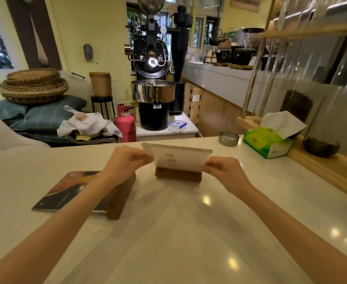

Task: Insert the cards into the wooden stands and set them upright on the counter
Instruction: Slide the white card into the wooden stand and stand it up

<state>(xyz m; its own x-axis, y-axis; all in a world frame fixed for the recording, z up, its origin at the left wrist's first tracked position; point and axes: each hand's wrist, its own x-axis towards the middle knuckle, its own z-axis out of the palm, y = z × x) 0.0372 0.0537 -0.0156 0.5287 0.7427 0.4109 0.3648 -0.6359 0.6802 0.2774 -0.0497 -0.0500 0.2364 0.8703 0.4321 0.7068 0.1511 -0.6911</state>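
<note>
The white card (177,158), pinched at its edges by left hand (125,160) and right hand (223,171), may miss the slot and tip its wooden stand (177,176).

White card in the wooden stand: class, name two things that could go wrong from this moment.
1. Both hands, left hand and right hand, pinch the white card by its edges; uneven pressure might bend it or tip the wooden stand.
2. The left forearm crosses the second stand and dark card, so pulling back could knock them.
</note>
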